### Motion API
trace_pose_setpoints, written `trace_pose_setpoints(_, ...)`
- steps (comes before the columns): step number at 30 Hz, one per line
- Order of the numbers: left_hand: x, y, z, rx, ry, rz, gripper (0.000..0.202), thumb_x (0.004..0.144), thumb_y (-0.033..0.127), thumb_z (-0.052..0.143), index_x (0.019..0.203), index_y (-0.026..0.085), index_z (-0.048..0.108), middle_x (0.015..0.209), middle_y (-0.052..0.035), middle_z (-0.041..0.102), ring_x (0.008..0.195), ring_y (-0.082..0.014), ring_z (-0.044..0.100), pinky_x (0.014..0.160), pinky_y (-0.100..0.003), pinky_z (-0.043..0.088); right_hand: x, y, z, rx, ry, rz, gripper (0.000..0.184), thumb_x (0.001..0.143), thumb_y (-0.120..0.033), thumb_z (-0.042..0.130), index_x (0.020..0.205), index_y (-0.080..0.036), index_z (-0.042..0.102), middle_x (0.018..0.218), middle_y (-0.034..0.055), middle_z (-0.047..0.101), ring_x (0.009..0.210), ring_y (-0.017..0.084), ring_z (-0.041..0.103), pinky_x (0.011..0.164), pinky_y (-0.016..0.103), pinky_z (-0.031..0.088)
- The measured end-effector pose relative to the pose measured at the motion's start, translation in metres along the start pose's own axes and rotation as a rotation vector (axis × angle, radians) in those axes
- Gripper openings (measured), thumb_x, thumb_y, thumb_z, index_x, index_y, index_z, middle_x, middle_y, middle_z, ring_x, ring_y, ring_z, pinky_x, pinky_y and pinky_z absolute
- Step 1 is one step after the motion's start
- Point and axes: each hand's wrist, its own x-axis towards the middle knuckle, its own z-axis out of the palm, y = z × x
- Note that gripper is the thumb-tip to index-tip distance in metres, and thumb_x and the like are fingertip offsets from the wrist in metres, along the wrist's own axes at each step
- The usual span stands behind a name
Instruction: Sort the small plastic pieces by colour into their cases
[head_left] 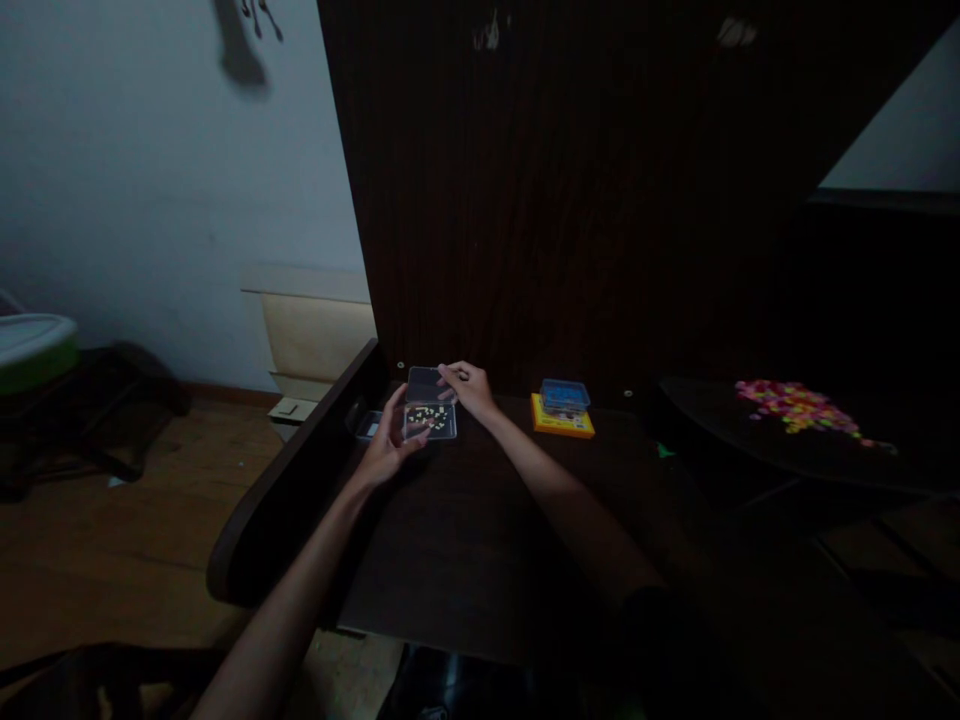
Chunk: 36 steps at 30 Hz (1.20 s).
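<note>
Both hands (386, 450) (471, 388) on clear box (441, 430); wide room to front tabletop edge (427, 644).

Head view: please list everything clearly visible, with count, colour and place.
open box: 1, clear, near centre
small pieces: many, pale, inside open box
second box: 1, clear, beside left hand
flat box: 1, yellow, on bench
third box: 1, clear and blue, on flat box
bright pieces: many, pink and yellow, far right
bench: 1, dark brown, centre
panel: 1, dark, behind bench
cardboard: count unclear, beige, against wall
wall: 1, pale, upper left
tub: 1, green and white, far left
floor: 1, brown, lower left
left hand: 1, bare, on open box
right hand: 1, bare, at lid
</note>
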Motion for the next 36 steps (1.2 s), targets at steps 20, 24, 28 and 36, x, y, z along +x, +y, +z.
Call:
trace_pose_setpoints(20, 0.028, -0.007, -0.037, 0.951, -0.022, 0.354, 0.069, 0.080, 0.015, 0.054, 0.145, 0.022, 0.031, 0.140, -0.0129, 0.038, 0.131, -0.0285, 0.042, 0.110, -0.048, 0.036, -0.004, 0.076, 0.033, -0.146, 0.044, 0.080, 0.016, 0.093, -0.029, 0.045, 0.096, -0.019, 0.057, 0.104, 0.0045, 0.070, 0.101, 0.013, 0.064, 0.093, 0.029, 0.047)
trace_pose_setpoints(24, 0.030, -0.014, -0.038, 1.065, -0.052, 0.352, 0.071, 0.078, 0.008, 0.048, 0.146, 0.020, 0.031, 0.141, -0.0130, 0.036, 0.133, -0.0276, 0.040, 0.112, -0.048, 0.034, -0.008, 0.075, 0.038, -0.224, -0.028, 0.051, 0.015, 0.088, -0.021, 0.053, 0.102, -0.021, 0.058, 0.110, 0.0040, 0.069, 0.104, 0.014, 0.064, 0.096, 0.032, 0.047)
trace_pose_setpoints(28, 0.029, -0.021, -0.037, 1.090, -0.068, 0.346, 0.068, 0.082, 0.008, 0.046, 0.146, 0.023, 0.029, 0.143, -0.0127, 0.033, 0.132, -0.0274, 0.041, 0.110, -0.048, 0.036, -0.011, 0.070, 0.041, -0.302, -0.051, 0.063, 0.033, 0.081, -0.020, 0.064, 0.113, -0.021, 0.055, 0.110, 0.0055, 0.070, 0.107, 0.018, 0.063, 0.099, 0.037, 0.046)
trace_pose_setpoints(36, 0.028, -0.026, -0.029, 1.109, -0.080, 0.369, 0.062, 0.086, 0.010, 0.044, 0.146, 0.024, 0.031, 0.145, -0.0127, 0.031, 0.134, -0.0275, 0.040, 0.109, -0.047, 0.038, -0.018, 0.060, 0.039, -0.446, -0.091, 0.063, 0.054, 0.073, -0.021, 0.072, 0.123, -0.023, 0.049, 0.110, 0.0058, 0.070, 0.104, 0.021, 0.065, 0.094, 0.035, 0.049)
